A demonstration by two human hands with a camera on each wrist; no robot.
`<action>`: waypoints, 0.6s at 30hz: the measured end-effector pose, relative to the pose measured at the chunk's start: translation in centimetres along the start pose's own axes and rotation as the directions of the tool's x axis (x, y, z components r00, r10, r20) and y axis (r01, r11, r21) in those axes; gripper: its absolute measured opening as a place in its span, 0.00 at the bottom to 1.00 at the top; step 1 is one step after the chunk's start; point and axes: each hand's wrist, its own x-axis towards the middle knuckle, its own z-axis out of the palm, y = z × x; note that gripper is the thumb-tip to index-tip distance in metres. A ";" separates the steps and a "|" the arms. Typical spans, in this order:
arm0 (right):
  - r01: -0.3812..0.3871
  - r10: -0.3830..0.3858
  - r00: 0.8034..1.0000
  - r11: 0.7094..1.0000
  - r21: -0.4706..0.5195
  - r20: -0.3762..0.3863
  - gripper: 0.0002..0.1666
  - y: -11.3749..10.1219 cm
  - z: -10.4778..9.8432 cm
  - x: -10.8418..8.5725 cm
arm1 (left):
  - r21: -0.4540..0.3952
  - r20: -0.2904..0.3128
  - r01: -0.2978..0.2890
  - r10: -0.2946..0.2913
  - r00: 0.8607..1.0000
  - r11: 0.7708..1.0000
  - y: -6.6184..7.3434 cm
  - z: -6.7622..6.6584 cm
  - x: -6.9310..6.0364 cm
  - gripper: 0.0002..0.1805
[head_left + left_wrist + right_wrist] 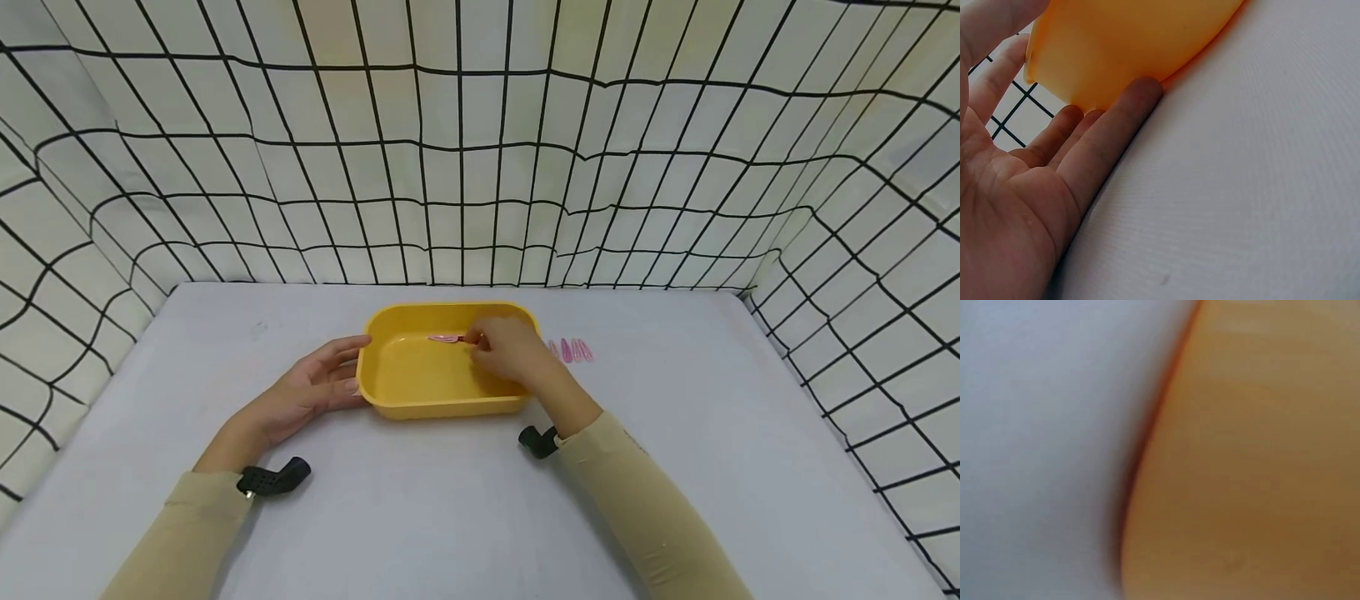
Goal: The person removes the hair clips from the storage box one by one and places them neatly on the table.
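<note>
A yellow plastic tray [450, 411] with rounded corners sits on the white table in the head view. At its left end my left hand [315, 385] touches the outer wall and rim with mostly straight fingers. The left wrist view has these fingertips [1141, 90] against the tray's side [1122, 44]. Over the tray's right part, my right hand [512, 346] pinches a pink hair clip [446, 338], whose pointed end faces left. The right wrist view holds only the blurred tray wall [1260, 462] and table; the hand is out of that picture.
Several pink hair clips [567, 350] lie in a row on the table just right of the tray, partly hidden by my right hand and wrist. A black wire grid [461, 150] stands along the back and both sides of the white tabletop [420, 508].
</note>
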 end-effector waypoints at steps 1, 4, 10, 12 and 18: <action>-0.005 0.005 1.000 0.999 -0.035 -0.001 0.12 -0.2 0.2 0.0 | -0.001 0.001 -0.001 0.001 1.000 1.000 0.0 0.0 0.0 0.36; -0.022 0.022 1.000 0.993 -0.117 -0.003 0.12 -0.6 0.5 0.0 | 0.000 0.003 -0.002 0.002 1.000 1.000 0.0 0.0 0.0 0.36; -0.025 0.023 1.000 0.979 -0.203 -0.011 0.08 -1.0 0.8 0.3 | -0.003 -0.009 0.011 -0.011 1.000 1.000 0.3 0.0 -0.1 0.36; -0.032 0.029 0.999 0.978 -0.205 -0.018 0.06 -1.0 0.9 0.4 | -0.008 -0.009 0.013 -0.013 1.000 1.000 0.3 0.0 -0.1 0.36; -0.045 0.044 0.999 0.984 -0.174 -0.012 0.07 -0.9 1.0 0.4 | -0.010 -0.006 0.015 -0.015 1.000 1.000 0.2 0.0 -0.1 0.37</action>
